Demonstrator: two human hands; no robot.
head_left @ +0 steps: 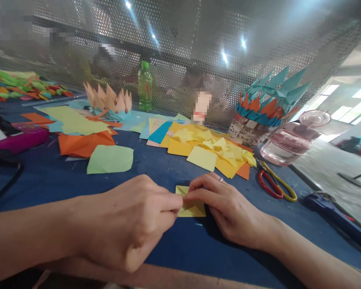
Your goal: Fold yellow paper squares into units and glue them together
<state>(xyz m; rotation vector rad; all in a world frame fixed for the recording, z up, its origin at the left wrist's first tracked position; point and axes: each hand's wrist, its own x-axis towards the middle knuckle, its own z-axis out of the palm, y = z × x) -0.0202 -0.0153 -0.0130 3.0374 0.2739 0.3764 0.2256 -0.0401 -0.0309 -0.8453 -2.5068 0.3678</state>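
A small yellow folded paper (194, 209) lies flat on the blue tabletop between both hands. My left hand (138, 216) is closed, with thumb and forefinger pinched on the paper's left side. My right hand (225, 204), wearing a ring, bends over the paper from the right, its fingertips pressed together on the upper part of the sheet. Part of the paper is hidden under the fingers. Just beyond lie a pale yellow square sheet (202, 158) and several folded yellow pieces (219, 144) on darker yellow sheets.
Red and yellow-handled scissors (276, 186) and a dark blue tool (339, 218) lie at right. A pink bottle (289, 144) stands near paper-decorated cup (249, 124). Green sheet (110, 159), orange paper (86, 143), peach folded points (108, 98) and green bottle (145, 88) are farther left.
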